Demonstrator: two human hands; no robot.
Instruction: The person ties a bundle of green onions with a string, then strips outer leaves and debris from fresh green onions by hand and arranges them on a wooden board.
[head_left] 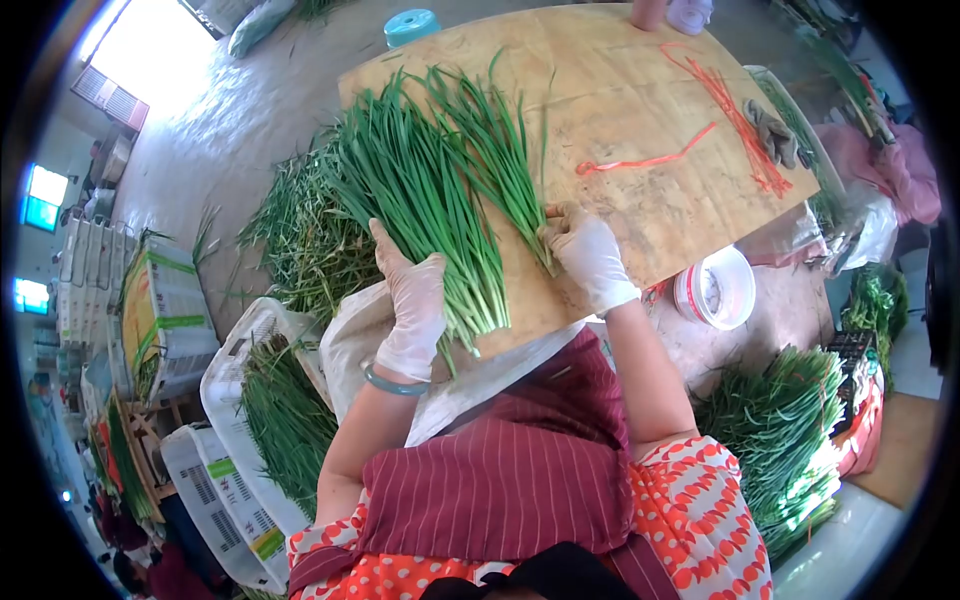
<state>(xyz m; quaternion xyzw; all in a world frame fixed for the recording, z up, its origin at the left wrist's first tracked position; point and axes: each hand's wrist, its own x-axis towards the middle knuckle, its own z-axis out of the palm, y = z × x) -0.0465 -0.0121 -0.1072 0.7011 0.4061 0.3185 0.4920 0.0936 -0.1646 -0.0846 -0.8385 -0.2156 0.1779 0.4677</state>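
Note:
A large pile of long green chives [415, 190] lies on the wooden board [620, 110], with its pale stem ends toward me. My left hand [410, 290], in a whitish glove, rests against the pile's left side with thumb and fingers apart. To the right of the pile, a smaller bunch of chives [500, 165] fans out on the board. My gloved right hand [585, 250] has its fingers closed around the stems of that smaller bunch. A single red tie [645, 162] lies beyond my right hand.
More red ties [730, 110] and a grey glove [772, 135] lie at the board's right. A white bucket [722, 290] stands below its right edge. Loose greens [305, 225] and a white crate [225, 375] are at the left; stacked greens [775, 430] sit lower right.

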